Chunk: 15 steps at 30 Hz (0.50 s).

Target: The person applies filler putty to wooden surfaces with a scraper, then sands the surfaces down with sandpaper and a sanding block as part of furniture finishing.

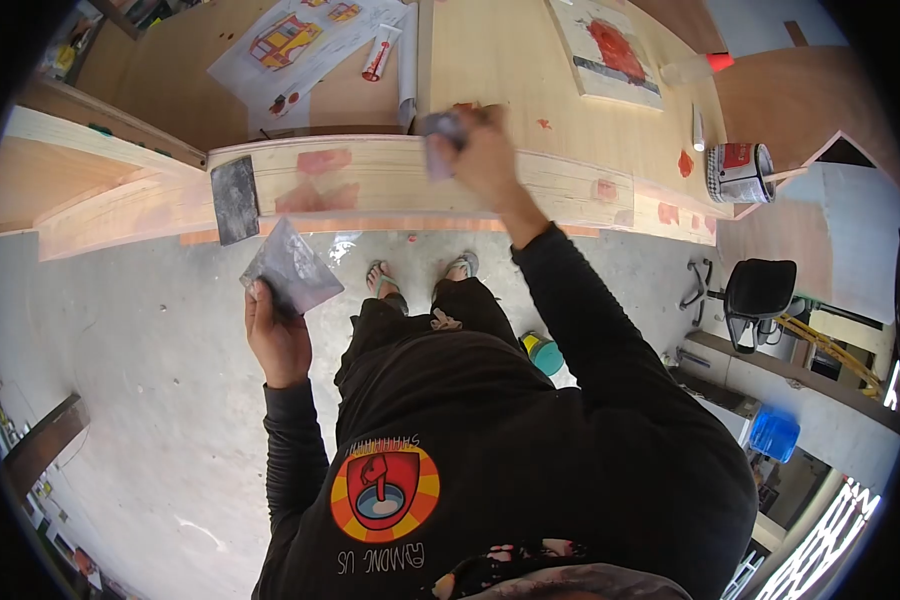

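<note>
My left hand [278,338] grips a thin grey square sheet [295,268] by its lower left corner, over the floor in front of the bench. Pale and pinkish smears mark its face. My right hand [482,160] is blurred and closed around a small dark grey flat piece [442,142], whose kind I cannot make out. That piece overlaps the pale wooden edge board [390,180], which carries several pinkish-red filler patches [315,197]. A dark grey rectangular sheet [234,200] lies on the board's left part.
Paper drawings [270,60] and a red-and-white tube [381,52] lie on the bench. Farther right are a board with red paste [615,55], a red-capped bottle [698,68] and a can with a stick [740,173]. A black chair [760,290] stands at right.
</note>
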Available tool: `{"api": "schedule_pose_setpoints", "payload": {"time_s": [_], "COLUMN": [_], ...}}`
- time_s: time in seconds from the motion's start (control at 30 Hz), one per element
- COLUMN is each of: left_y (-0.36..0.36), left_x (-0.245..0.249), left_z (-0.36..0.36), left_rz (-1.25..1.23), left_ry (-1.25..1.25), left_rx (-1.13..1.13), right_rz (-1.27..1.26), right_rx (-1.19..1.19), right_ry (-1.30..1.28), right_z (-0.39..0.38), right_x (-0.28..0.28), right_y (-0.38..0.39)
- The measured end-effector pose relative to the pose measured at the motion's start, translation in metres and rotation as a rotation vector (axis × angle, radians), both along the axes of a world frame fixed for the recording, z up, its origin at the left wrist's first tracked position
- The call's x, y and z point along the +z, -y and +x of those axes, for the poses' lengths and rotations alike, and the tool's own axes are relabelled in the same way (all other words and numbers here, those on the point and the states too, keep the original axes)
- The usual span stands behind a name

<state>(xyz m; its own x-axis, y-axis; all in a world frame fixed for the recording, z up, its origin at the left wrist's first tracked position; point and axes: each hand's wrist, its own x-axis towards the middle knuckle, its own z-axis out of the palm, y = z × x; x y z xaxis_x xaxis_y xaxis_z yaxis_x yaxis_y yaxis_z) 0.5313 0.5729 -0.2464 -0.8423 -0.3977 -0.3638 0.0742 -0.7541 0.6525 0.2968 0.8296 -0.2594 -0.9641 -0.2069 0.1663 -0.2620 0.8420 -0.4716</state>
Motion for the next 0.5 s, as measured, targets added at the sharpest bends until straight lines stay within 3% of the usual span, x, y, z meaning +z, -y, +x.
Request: {"api": "schedule_pose_setpoints", "payload": {"time_s": [0.07,0.13,0.17,0.23,0.27,0.3,0.43,0.5], "left_y": [-0.001,0.003,0.004,0.016,0.022,0.023,0.02,0.02], "left_x": [0.005,0.009,0.009,-0.006,-0.011,-0.008,-0.005,-0.001], "left_z": [0.0,0.003,0.006,0.019,0.023,0.023,0.018,0.014], "left_rz": [-0.027,-0.033,-0.033,-0.04,-0.045,-0.05,0.007,0.002], "left_ry": [0.018,-0.002,-0.008,0.0,0.002,0.001,-0.003,-0.038], "left_rx": [0.02,0.046,0.079,0.094,0.095,0.099,0.163,0.172], "right_rz": [-0.017,-0.163,-0.236,-0.315,-0.101,0.039,0.066,-0.039], "right_rx": [0.072,0.292,0.266,-0.007,-0.041,-0.101,-0.03,0.281], "right_ry": [0.06,-0.057,-0.021,-0.017,-0.239,-0.225,-0.133,-0.128], "right_z": [0.024,0.037,0.02,-0.01,-0.029,-0.04,-0.014,0.041], "right_x": [0.005,0.015,0.022,0.033,0.015,0.006,-0.005,-0.014], "right_y": [0.012,0.01,-0.008,-0.052,-0.082,-0.101,-0.043,0.019]}}
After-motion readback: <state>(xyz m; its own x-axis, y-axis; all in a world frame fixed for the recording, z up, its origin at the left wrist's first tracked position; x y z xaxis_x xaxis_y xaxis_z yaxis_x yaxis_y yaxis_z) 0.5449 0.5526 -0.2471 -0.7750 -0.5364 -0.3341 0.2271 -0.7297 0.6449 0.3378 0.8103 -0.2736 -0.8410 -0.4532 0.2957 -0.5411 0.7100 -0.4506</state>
